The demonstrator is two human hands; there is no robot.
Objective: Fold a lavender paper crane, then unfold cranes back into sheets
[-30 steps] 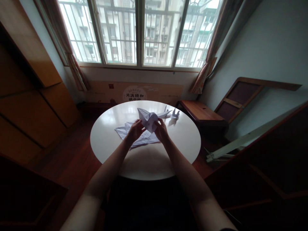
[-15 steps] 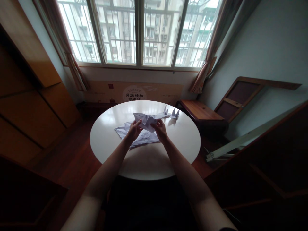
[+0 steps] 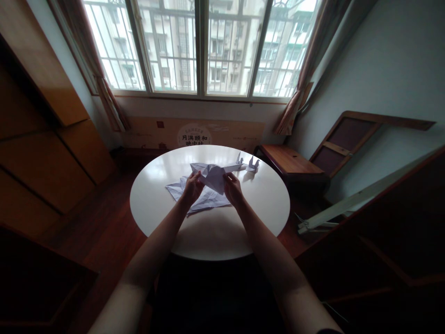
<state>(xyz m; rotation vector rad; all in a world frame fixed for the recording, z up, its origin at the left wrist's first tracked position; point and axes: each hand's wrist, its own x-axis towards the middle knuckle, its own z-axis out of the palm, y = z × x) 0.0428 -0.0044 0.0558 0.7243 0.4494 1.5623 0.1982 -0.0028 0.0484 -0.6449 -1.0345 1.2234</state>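
Between my two hands is a white origami crane (image 3: 213,176), held above the table with a long point out to each side. My left hand (image 3: 193,186) is closed on its left part, thumb on top. My right hand (image 3: 232,187) pinches it at the right, at the base of the long point. Below it, creased white paper sheets (image 3: 209,199) lie on the round white table (image 3: 156,208), partly covered by my hands and the crane. Two small finished paper cranes, one nearer (image 3: 252,163) and one farther (image 3: 239,158), stand at the table's back right.
A low wooden bench (image 3: 290,160) stands behind the table on the right. Along the wall under the barred window (image 3: 201,51) is a long printed box (image 3: 146,132). Wooden cabinets (image 3: 45,167) line the left side, and a pale folded board (image 3: 333,208) leans at the right.
My hands have drawn slightly apart, and the right one has shifted outward. The crane's middle has spread wider and flatter. The sheets and small cranes have stayed put.
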